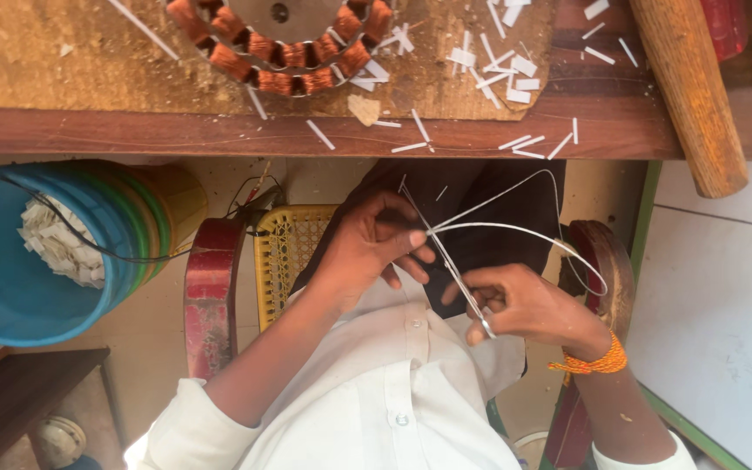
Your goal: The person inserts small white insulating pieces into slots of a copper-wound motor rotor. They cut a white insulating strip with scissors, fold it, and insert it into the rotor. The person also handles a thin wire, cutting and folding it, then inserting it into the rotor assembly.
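Observation:
My left hand (374, 245) pinches a thin white cord (515, 230) at the point where its loops cross, just below the bench edge. The cord arcs out to the right in two loops over my dark trousers. My right hand (522, 305), with an orange band on the wrist, grips the lower end of a thin metal tool (454, 270). That tool runs diagonally up to the left hand's fingertips. Both hands are above my lap and white shirt. On the bench above lies a round motor stator (280, 48) with copper windings.
A wooden bench (132, 130) strewn with white paper strips crosses the top. A thick wooden handle (691, 96) lies at its right. Stacked blue buckets (10, 287) holding white scraps stand on the left, beside a red stool (211, 296) and a yellow basket (287, 252).

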